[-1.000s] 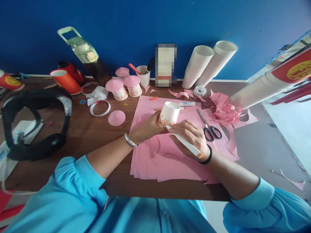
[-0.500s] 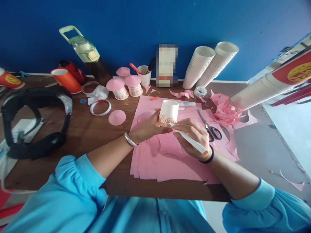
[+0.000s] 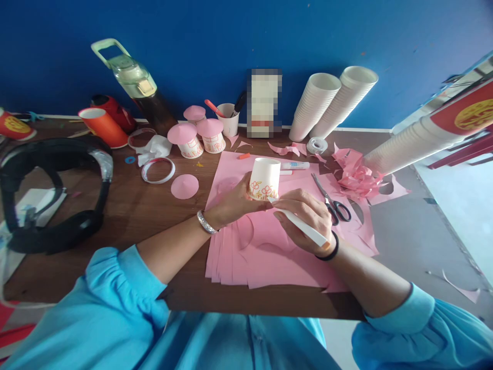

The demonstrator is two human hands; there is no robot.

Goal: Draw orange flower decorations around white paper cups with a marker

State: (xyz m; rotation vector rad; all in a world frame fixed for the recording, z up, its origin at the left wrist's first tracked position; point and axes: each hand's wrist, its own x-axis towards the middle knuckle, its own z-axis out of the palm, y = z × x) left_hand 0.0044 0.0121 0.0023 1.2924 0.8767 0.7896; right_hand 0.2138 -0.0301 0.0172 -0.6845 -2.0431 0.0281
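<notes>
My left hand [image 3: 239,199] is closed around a white paper cup [image 3: 265,172], which it holds above pink paper sheets [image 3: 269,267]. Orange flowers and yellowish grass are drawn along the cup's lower edge. In my right hand [image 3: 304,213] is a white marker pen [image 3: 304,228] with an orange end, its tip against or very near the drawing. Black-handled scissors [image 3: 334,205] lie right of that hand. An orange cap [image 3: 243,156] and another white marker [image 3: 295,165] rest on the sheets behind the cup.
Decorated cups with pink cone tops [image 3: 183,134] stand at back left, near a loose pink cone [image 3: 185,186], a tape roll [image 3: 157,170] and a tall bottle [image 3: 142,87]. Stacked white cups [image 3: 314,105] and crumpled pink scraps [image 3: 356,172] are right. A black headset [image 3: 56,195] lies left.
The cup has shifted slightly left and tilted a little in my left hand. My right hand with the marker has hardly moved.
</notes>
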